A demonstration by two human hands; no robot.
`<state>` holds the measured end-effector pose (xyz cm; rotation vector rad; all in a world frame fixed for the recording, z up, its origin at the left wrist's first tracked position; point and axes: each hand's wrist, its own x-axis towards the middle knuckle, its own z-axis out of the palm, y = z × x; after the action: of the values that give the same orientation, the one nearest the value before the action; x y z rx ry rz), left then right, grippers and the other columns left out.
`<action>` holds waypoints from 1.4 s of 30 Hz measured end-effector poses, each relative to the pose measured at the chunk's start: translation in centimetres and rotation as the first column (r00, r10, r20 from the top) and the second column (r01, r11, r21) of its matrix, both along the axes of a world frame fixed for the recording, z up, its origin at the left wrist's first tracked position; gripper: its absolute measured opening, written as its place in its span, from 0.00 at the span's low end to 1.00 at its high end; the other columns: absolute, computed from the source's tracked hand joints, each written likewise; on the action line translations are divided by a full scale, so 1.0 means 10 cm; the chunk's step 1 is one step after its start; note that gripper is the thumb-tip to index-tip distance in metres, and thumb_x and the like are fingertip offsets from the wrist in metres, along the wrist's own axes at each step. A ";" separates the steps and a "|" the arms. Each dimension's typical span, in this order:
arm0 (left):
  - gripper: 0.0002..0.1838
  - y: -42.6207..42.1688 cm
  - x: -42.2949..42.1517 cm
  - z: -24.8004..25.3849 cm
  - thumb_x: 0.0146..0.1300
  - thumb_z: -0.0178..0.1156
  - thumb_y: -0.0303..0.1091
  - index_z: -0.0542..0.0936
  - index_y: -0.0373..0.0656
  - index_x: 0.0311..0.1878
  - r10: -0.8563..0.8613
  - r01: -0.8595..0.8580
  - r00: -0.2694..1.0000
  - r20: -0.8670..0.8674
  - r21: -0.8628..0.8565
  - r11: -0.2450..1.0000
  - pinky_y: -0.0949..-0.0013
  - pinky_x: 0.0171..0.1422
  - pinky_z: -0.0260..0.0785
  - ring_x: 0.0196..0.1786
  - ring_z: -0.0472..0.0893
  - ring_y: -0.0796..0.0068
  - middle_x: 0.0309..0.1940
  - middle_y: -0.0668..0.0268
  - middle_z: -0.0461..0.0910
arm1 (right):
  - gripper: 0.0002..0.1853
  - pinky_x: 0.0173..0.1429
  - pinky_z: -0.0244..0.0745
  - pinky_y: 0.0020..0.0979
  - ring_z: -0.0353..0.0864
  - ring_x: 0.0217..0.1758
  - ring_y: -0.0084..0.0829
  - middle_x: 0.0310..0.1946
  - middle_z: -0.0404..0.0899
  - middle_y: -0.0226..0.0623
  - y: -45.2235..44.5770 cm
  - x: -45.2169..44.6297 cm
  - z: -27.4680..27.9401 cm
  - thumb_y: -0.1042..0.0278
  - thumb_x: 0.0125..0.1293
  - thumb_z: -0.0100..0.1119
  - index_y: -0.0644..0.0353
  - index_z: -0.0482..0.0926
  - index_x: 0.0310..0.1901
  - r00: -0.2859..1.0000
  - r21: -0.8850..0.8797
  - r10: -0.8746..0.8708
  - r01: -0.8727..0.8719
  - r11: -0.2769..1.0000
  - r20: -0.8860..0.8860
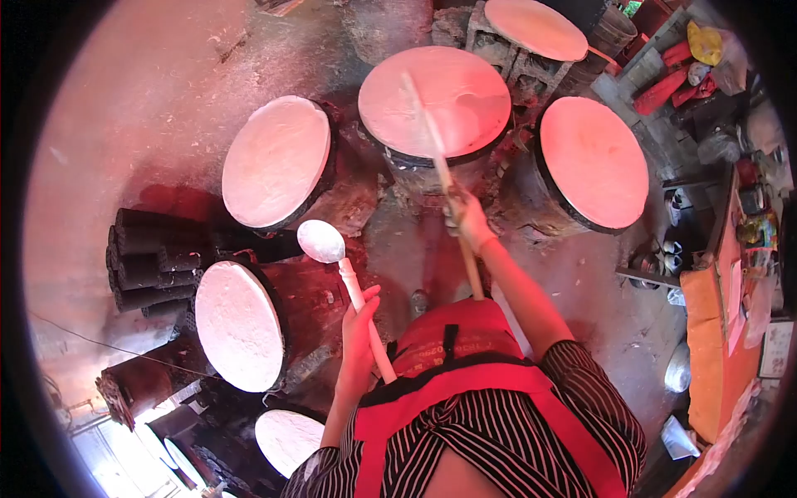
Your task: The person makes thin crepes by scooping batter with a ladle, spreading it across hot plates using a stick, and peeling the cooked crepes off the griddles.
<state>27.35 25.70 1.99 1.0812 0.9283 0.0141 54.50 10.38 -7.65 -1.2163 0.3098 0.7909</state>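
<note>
My left hand (357, 336) is closed around the wooden handle of a ladle (322, 241). The ladle's round bowl, coated white, points up and away from me. In my right hand (467, 217) is a long wooden stick (437, 143), its pale far end blurred over the middle round griddle (390, 91). A thin, pale layer like batter covers that griddle, with a smoother, wetter-looking patch on its right side. Whether the stick's tip touches the layer, I cannot tell. The stick's near end runs down to my red apron (452, 336).
More round, pale-covered griddles stand around me: left (278, 162), right (594, 162), lower left (239, 326), far back (535, 27) and bottom (286, 440). Black cylinders (158, 261) are stacked at the left. An orange-covered table (706, 357) stands at the right.
</note>
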 end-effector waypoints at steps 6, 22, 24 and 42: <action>0.15 -0.49 0.40 0.17 0.67 0.58 0.31 0.78 0.39 0.56 0.046 -0.046 0.998 -0.041 0.011 0.999 0.78 0.53 0.67 0.49 0.74 0.83 0.47 0.70 0.77 | 0.07 0.17 0.53 0.26 0.57 0.14 0.19 0.20 0.64 0.22 -0.48 0.54 0.16 0.57 0.74 0.50 0.38 0.69 0.50 0.995 0.179 -0.104 0.100 0.979 0.013; 0.10 -1.63 1.50 0.52 0.73 0.55 0.38 0.74 0.40 0.47 0.215 -0.212 0.976 0.018 -0.095 0.973 0.79 0.18 0.54 0.18 0.65 0.87 0.25 0.72 0.73 | 0.24 0.18 0.52 0.23 0.58 0.16 0.18 0.23 0.65 0.21 -1.25 1.63 0.43 0.64 0.71 0.49 0.39 0.65 0.68 0.927 -0.037 0.338 -0.337 0.941 0.164; 0.11 -1.61 1.53 0.49 0.74 0.54 0.38 0.74 0.40 0.48 0.222 -0.211 0.973 0.069 -0.138 0.968 0.79 0.19 0.56 0.19 0.66 0.86 0.26 0.72 0.72 | 0.23 0.19 0.55 0.23 0.61 0.18 0.19 0.22 0.66 0.21 -1.33 1.59 0.39 0.65 0.71 0.49 0.42 0.69 0.68 0.872 -0.053 0.414 -0.415 0.908 0.262; 0.07 -1.01 2.20 0.21 0.72 0.55 0.33 0.72 0.38 0.42 -0.028 0.045 0.993 0.113 -0.158 0.986 0.79 0.23 0.59 0.25 0.68 0.82 0.28 0.70 0.70 | 0.19 0.28 0.58 0.17 0.64 0.25 0.11 0.31 0.76 0.18 -1.80 1.53 0.16 0.65 0.70 0.61 0.54 0.78 0.61 0.932 -0.085 0.173 -0.153 0.984 0.317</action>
<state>49.38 15.63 4.08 0.9389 0.7963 -0.0302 69.82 -7.61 -6.07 -1.4177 -0.0392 0.7128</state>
